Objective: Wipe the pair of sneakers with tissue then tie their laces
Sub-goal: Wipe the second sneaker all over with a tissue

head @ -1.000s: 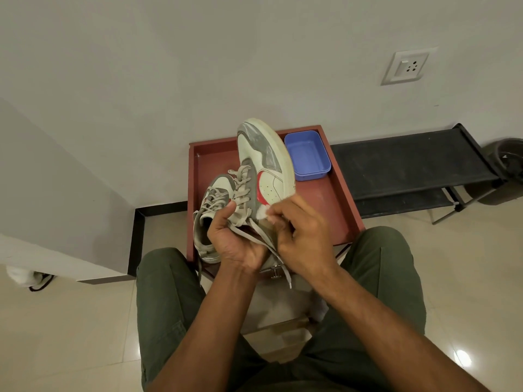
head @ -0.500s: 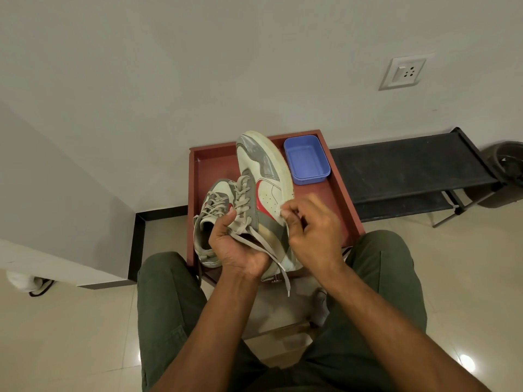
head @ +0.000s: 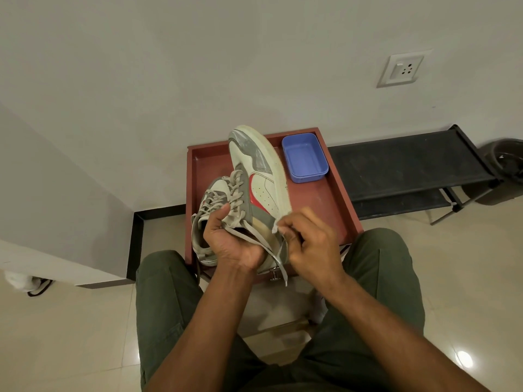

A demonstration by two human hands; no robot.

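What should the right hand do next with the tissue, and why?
Probably rub the tissue further along the sole edge of the held sneaker. The right hand pinches it at the heel side, the left hand steadies the shoe, and the laces hang untied.

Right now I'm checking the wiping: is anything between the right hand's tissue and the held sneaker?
Nothing visible. The right hand pinches the tissue right against the sneaker near its sole edge, while the left hand grips that sneaker.
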